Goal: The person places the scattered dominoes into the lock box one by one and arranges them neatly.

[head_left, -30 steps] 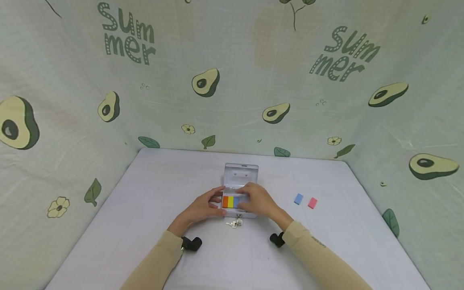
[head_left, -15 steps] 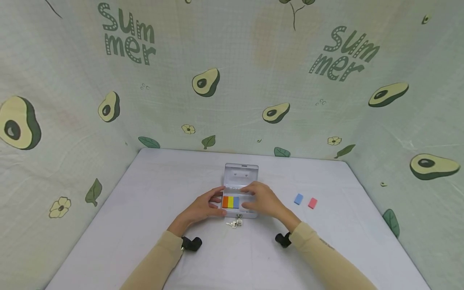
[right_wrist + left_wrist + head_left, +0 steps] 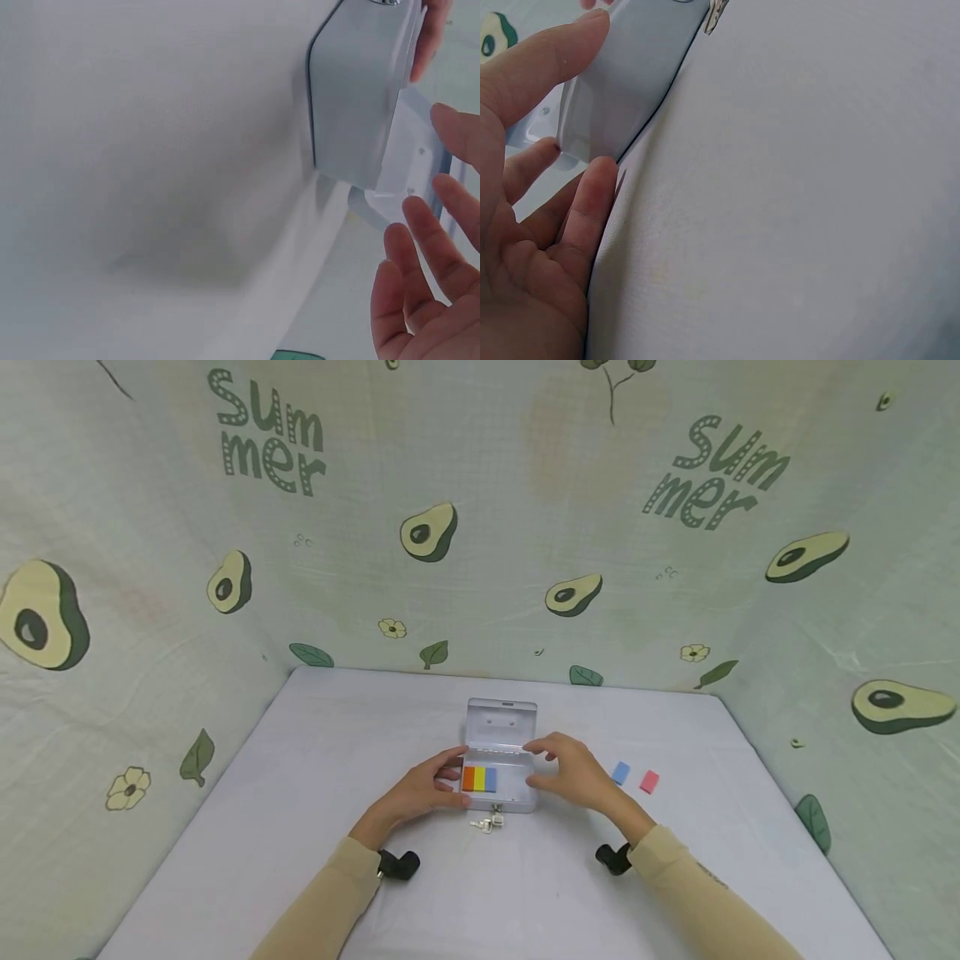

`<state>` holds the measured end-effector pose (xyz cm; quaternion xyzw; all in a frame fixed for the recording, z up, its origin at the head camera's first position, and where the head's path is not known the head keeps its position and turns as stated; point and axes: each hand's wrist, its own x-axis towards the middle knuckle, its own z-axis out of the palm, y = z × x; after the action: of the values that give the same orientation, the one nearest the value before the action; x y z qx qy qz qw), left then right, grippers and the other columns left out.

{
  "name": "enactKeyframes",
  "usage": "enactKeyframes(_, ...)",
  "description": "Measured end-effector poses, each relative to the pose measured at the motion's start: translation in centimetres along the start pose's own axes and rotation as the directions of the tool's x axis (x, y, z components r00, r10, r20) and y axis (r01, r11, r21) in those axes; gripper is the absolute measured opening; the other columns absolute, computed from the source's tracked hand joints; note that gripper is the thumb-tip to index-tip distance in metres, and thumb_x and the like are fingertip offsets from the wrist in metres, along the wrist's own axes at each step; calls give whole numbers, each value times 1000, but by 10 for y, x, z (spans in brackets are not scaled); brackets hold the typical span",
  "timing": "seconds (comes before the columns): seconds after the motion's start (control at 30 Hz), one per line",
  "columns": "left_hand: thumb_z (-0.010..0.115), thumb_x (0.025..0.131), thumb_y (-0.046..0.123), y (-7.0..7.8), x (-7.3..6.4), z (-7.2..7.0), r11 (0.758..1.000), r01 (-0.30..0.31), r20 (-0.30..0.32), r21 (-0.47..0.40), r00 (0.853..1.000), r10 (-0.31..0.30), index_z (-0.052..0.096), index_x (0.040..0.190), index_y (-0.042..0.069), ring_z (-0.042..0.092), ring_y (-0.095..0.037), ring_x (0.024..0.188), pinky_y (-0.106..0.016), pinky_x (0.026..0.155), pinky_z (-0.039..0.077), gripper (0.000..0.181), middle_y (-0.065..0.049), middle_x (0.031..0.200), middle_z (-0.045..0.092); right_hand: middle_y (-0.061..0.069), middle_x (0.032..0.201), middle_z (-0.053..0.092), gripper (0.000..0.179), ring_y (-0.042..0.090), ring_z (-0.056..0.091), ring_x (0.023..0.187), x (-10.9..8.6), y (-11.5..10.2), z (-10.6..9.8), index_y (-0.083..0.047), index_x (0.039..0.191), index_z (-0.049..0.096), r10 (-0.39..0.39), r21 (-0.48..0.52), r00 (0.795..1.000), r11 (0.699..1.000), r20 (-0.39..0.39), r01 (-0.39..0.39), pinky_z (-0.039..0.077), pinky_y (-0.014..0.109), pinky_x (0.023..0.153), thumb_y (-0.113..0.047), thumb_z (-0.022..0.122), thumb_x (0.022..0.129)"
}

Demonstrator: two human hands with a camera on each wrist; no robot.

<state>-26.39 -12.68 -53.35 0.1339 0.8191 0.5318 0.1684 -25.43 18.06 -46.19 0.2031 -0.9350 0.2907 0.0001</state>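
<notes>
A small pale-grey metal cash box [image 3: 519, 805] stands with its lid [image 3: 501, 723] raised at the back. Inside it, towards the left, orange [image 3: 468, 778], yellow [image 3: 479, 778] and blue blocks [image 3: 491, 779] lie side by side. My left hand [image 3: 420, 789] holds the box's left end, thumb at the front rim and the other fingers along the side, also seen in the left wrist view. At the box's right end, my right hand [image 3: 573, 770] hovers with fingers spread and nothing in them. A padlock [image 3: 497, 820] with keys [image 3: 481, 826] sits at the box's front.
On the white-covered table to the right lie a loose blue block [image 3: 620, 772] and a red block [image 3: 649, 782]. A printed cloth [image 3: 495, 635] with avocados and lettering rises behind the table and along both sides.
My right hand has drawn back rightward out of the box, leaving the blue block beside the yellow one. My left hand stays at the box's left end.
</notes>
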Motion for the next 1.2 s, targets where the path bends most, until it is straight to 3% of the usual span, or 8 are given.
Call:
enactKeyframes(0.37,93,84,30,0,0,0,1000,-18,-5,-9,1000,18,45,162,27,63,-22,115,-45,104,55,92,-8,141,61,14,128,70,55,38,65,113,-15,23,-19,-8,139,68,-1,-32,1000,999,-24,1,57,48,91,-20,89,88)
enactKeyframes(0.8,93,84,31,2,-1,1,1000,-11,-11,6,1000,11,45,162,27,64,-22,115,-45,105,55,92,-9,139,62,16,133,68,58,42,63,116,-34,55,-38,-6,138,69,27,-92,995,995,-94,-36,55,59,94,-22,90,86)
enactKeyframes(1.2,93,84,30,3,-2,1,1000,-19,-10,10,1000,19,45,162,26,64,-22,115,-46,105,54,92,-9,141,62,22,139,64,63,47,56,126,-49,85,-51,-5,142,65,127,-135,986,981,-109,-141,46,70,103,-24,90,87)
